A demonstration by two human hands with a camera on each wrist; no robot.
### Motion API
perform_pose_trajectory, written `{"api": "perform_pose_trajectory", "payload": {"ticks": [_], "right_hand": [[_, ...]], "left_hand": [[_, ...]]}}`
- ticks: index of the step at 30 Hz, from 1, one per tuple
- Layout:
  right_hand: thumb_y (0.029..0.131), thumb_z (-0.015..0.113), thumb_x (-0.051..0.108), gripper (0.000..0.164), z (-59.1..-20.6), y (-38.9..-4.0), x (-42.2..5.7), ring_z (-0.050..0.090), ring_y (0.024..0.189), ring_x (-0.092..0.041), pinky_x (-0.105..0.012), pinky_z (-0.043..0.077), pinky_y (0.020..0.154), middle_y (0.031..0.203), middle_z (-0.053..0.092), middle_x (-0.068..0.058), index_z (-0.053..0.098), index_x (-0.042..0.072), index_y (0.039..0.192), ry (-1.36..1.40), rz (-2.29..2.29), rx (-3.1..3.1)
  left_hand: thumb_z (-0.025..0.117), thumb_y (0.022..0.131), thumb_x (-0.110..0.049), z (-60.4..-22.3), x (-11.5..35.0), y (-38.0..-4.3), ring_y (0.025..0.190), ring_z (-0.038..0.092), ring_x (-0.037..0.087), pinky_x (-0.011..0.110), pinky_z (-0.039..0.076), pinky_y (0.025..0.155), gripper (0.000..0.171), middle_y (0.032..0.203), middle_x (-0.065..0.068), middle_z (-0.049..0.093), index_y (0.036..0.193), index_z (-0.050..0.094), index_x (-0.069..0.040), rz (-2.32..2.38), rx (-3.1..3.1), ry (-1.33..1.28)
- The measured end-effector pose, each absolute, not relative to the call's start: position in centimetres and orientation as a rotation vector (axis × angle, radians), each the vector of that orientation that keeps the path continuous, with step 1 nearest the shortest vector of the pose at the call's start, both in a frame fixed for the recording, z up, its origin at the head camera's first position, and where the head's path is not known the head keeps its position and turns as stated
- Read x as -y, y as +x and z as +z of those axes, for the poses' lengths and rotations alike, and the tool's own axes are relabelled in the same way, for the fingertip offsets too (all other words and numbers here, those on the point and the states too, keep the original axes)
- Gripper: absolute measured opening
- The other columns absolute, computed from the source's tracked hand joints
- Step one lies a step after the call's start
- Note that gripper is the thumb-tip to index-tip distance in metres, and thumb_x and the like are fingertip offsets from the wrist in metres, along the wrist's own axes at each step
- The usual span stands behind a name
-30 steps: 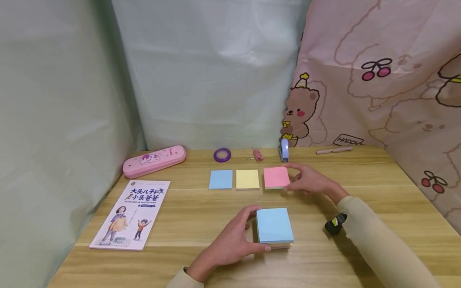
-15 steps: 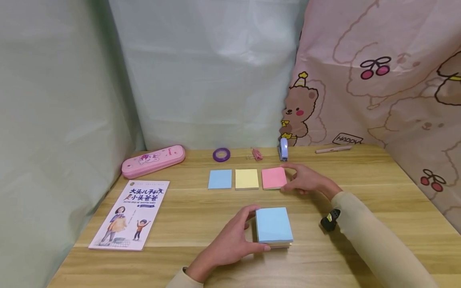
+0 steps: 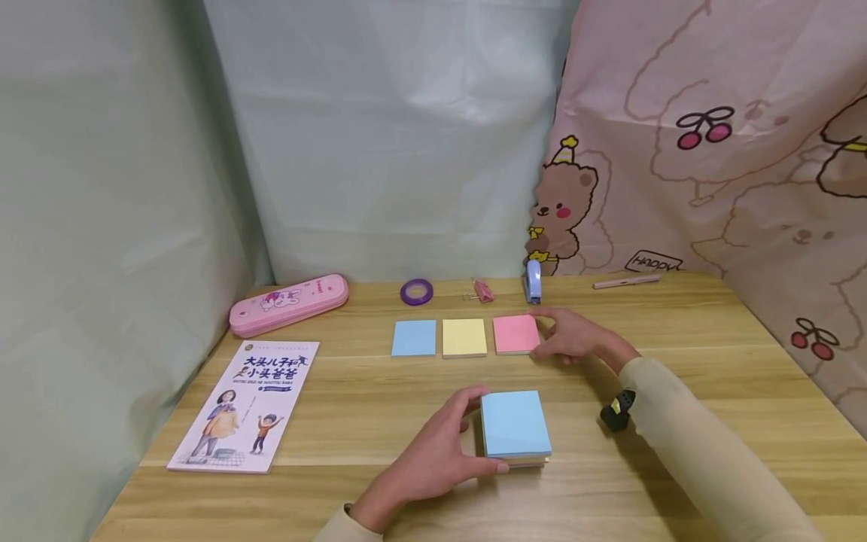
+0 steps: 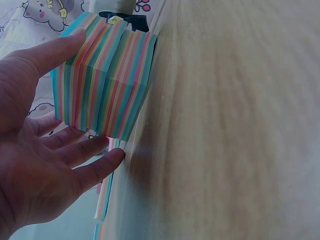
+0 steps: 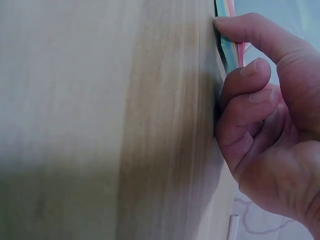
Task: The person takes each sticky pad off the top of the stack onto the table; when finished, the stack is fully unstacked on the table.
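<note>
My left hand holds a thick stack of sticky notes by its sides, thumb at the near edge and fingers at the far one. Blue tops this stack, and the left wrist view shows its sides striped in many colours. Farther back, a thin pink sticky note pad lies flat at the right end of a row. My right hand pinches its right side between thumb and index finger; the other fingers curl under the palm in the right wrist view. A yellow pad and a blue pad complete the row.
Behind the row are a purple tape roll, a pink binder clip, a light-blue stapler and a pink pen. A pink pencil case and a booklet lie on the left. Curtains enclose the table.
The pink pad has shifted slightly left, closer to the yellow pad, and less of its front edge shows. My right hand moved with it. My left hand stays on the thick stack.
</note>
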State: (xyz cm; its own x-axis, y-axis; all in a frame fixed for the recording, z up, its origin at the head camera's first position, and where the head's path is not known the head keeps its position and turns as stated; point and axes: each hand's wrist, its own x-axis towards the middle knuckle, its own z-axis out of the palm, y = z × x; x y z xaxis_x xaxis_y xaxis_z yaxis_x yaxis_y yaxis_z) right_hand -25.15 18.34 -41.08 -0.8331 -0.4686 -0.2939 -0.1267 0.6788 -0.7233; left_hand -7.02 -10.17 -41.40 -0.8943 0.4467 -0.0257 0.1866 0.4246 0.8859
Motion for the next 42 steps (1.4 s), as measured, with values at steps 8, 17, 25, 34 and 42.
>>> {"api": "perform_pose_trajectory", "payload": {"ticks": [8,17,25,34,42], "right_hand": [[0.09,0.082,0.019,0.093,-41.1,-25.0,-19.1,0.046,0.045,-0.011,-0.022,0.037,0.045,0.057,0.047,0.003,0.028,0.006,0.165,-0.433,-0.992,-2.436],[0.089,0.082,0.02,0.093,-41.0,-24.8,-19.7,0.045,0.044,-0.011,-0.023,0.036,0.044,0.056,0.048,0.002,0.03,0.012,0.166,-0.397,-0.967,-2.446],[0.088,0.084,0.019,0.101,-40.9,-24.8,-19.8,0.048,0.046,-0.011,-0.023,0.041,0.046,0.061,0.049,0.0,0.024,0.011,0.168,-0.406,-0.969,-2.43],[0.091,0.084,0.027,0.103,-39.2,-23.3,-20.7,0.045,0.048,-0.013,-0.026,0.039,0.046,0.067,0.052,-0.003,0.019,0.014,0.169,-0.464,-1.04,-2.459],[0.091,0.084,0.032,0.096,-37.5,-21.7,-20.7,0.048,0.05,-0.014,-0.027,0.043,0.045,0.085,0.063,-0.011,0.027,0.017,0.167,-0.572,-1.163,-2.481]], "left_hand": [[0.091,0.084,-0.038,-41.4,9.7,-7.0,0.146,0.049,0.029,0.049,0.049,0.118,0.094,0.158,0.007,0.047,0.157,0.038,-0.012,1.446,-2.415,0.564],[0.091,0.083,-0.039,-41.5,9.2,-7.2,0.146,0.049,0.029,0.05,0.049,0.118,0.096,0.159,0.009,0.046,0.157,0.037,-0.009,1.443,-2.411,0.581],[0.091,0.084,-0.038,-41.6,9.0,-7.2,0.147,0.048,0.031,0.05,0.049,0.118,0.096,0.16,0.01,0.046,0.158,0.037,-0.01,1.438,-2.405,0.57],[0.092,0.083,-0.035,-41.7,9.2,-7.3,0.148,0.046,0.034,0.052,0.048,0.119,0.097,0.16,0.011,0.045,0.159,0.035,-0.011,1.456,-2.387,0.568],[0.093,0.082,-0.029,-41.6,10.1,-7.4,0.149,0.045,0.037,0.054,0.047,0.119,0.098,0.161,0.013,0.044,0.16,0.036,-0.011,1.472,-2.384,0.53]]}}
